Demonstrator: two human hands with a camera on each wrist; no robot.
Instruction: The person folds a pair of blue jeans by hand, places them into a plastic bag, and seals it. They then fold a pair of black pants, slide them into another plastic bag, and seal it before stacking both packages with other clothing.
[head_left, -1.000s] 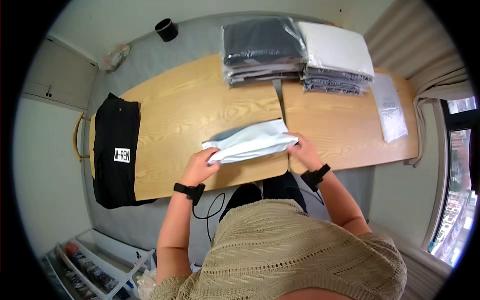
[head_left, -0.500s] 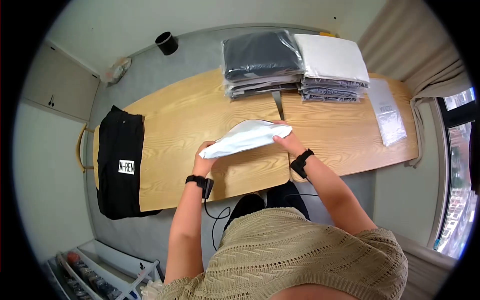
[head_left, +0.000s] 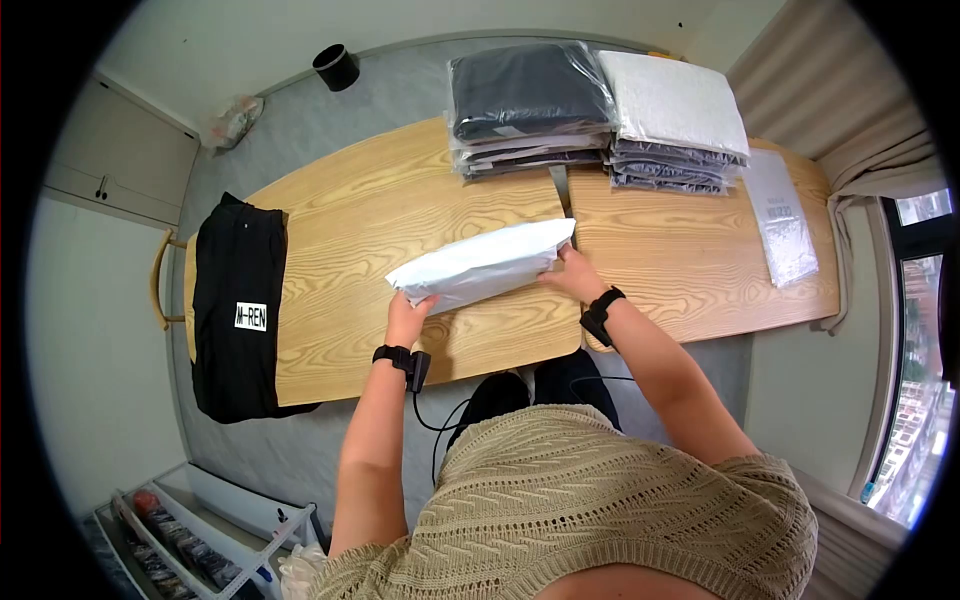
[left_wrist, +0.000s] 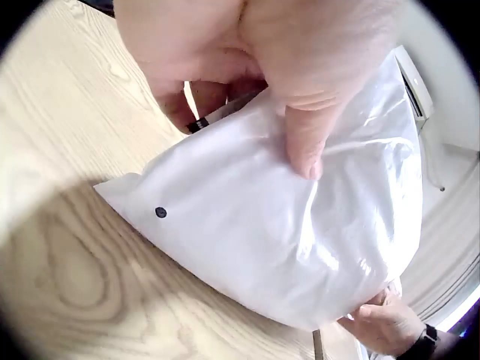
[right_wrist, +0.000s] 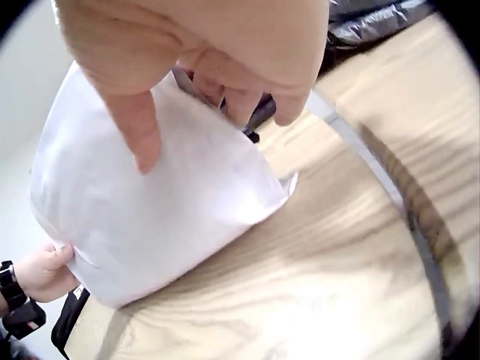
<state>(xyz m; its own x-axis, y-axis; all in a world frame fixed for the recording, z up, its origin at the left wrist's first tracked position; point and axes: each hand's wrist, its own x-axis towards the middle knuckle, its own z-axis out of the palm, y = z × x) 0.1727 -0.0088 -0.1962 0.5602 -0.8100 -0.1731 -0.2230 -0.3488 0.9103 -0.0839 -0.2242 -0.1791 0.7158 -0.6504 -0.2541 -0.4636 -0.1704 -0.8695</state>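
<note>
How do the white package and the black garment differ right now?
- Surface: the white package is shiny film; the black garment is cloth with a white "M-REN" patch.
- Pose: the package is gripped by the left hand and right hand; the garment lies untouched across the left end of the table.
- Shared: both are longer than wide.

The right hand [right_wrist: 199,56] gripped the white bag [right_wrist: 161,206], its thumb against the near face. The left hand [right_wrist: 46,276], a black strap [right_wrist: 10,286] at its wrist, held the bag's far side. A grey strip [right_wrist: 367,161] crossed the wood-grained table [right_wrist: 300,277]; dark plastic-wrapped packages [right_wrist: 379,26] lay beyond.
</note>
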